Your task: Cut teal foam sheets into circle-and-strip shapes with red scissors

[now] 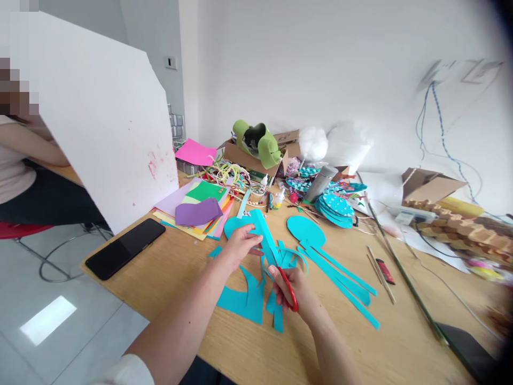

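Between the thumb and fingers of my left hand [243,245] is a blue paper strip [263,227], held up at a slant over the table. My right hand [294,291] grips red-handled scissors [289,289], whose blades meet the strip's lower end. Beneath lie blue paper scraps [242,305], one with a curved cut-out edge. A round blue paper piece [234,224] is partly hidden behind my left hand. To the right rest a blue paper disc [306,231] and several long blue strips [344,283].
A black phone [126,248] lies at the table's left edge beside a white board [108,117]. Stacked coloured paper [198,211], glue bottles [279,199] and a grey cylinder [320,183] stand farther back. Sticks [380,275] lie right. Another person's arm [32,141] shows at far left.
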Tool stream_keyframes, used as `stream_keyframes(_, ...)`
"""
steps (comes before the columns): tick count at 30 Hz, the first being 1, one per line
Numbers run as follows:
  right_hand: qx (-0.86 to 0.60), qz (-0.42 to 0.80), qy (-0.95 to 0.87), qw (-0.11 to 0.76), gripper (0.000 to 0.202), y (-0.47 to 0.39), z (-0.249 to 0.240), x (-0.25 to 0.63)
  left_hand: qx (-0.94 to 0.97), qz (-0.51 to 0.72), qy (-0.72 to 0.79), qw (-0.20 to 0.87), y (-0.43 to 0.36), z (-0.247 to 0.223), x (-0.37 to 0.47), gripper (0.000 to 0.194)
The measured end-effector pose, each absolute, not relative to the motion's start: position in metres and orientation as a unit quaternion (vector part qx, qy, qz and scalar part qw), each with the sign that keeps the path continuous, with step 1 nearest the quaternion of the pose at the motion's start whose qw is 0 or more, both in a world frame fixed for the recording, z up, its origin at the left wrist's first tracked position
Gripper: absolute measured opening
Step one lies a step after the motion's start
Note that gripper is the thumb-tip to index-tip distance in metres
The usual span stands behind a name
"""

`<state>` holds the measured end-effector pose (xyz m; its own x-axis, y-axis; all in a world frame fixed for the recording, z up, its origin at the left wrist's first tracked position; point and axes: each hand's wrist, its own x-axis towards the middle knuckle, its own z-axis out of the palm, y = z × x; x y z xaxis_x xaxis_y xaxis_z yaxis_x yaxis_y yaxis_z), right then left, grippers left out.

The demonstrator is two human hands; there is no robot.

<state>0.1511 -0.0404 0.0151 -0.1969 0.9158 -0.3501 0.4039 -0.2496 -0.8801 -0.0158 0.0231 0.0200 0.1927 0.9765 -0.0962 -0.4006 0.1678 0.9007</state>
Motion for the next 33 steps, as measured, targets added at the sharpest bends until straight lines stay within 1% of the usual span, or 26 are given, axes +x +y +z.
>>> stream_keyframes(3,-0.589,0.524,-0.568,0.236,0.053,-0.0405,0.0151,0.1515,0.378,0.520,0.380,0.665,0.0245,0.0188,-0.0158,0.056)
stream_keyframes(12,-0.587,0.518,-0.579,0.228,0.053,-0.0435,0.0230,0.1479,0.421,0.476,0.404,0.658,0.0230,0.0172,-0.0122,0.058)
stream_keyframes(22,-0.572,0.535,-0.573,0.241,0.057,-0.0425,0.0201,0.1479,0.417,0.462,0.405,0.669,0.0210,0.0195,-0.0113,0.069)
stream_keyframes(29,-0.580,0.529,-0.569,0.244,0.061,-0.0437,0.0200,0.1478,0.425,0.457,0.403,0.669,0.0198,0.0210,-0.0109,0.061)
stream_keyframes(33,-0.588,0.520,-0.569,0.246,0.058,-0.0430,0.0188,0.1483,0.429,0.458,0.398,0.669,0.0200,0.0210,-0.0117,0.059)
